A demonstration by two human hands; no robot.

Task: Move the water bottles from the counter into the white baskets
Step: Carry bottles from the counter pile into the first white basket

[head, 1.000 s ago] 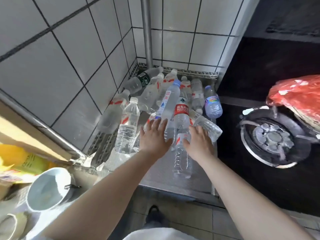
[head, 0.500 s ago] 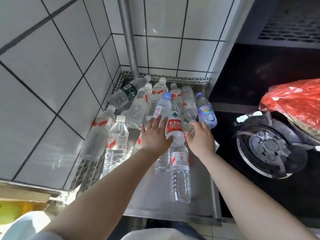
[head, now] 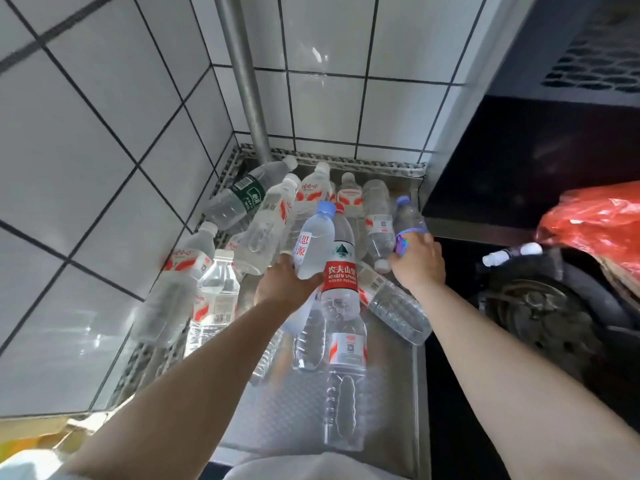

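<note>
Several clear plastic water bottles lie jumbled on a steel counter [head: 304, 407] in a tiled corner. My left hand [head: 282, 284] is closed around a blue-capped bottle [head: 313, 244] with red characters, tilted up off the pile. My right hand [head: 417, 263] grips a blue-capped bottle with a rainbow label [head: 405, 220] at the counter's right edge. Between my hands lies a red-labelled bottle [head: 341, 271], with another clear bottle [head: 344, 372] below it. A green-labelled bottle [head: 242, 199] leans in the back left corner. No white basket is in view.
A metal pipe [head: 242, 74] runs up the tiled back wall. To the right is a black stove with a gas burner [head: 540, 313]. A red plastic bag [head: 599, 223] sits on the stove's far side. A bottle with a white cap [head: 509, 254] lies by the burner.
My left hand has closed on the blue-capped bottle and raised it. My right hand moved back and right onto the rainbow-labelled bottle. The view shifted closer to the corner.
</note>
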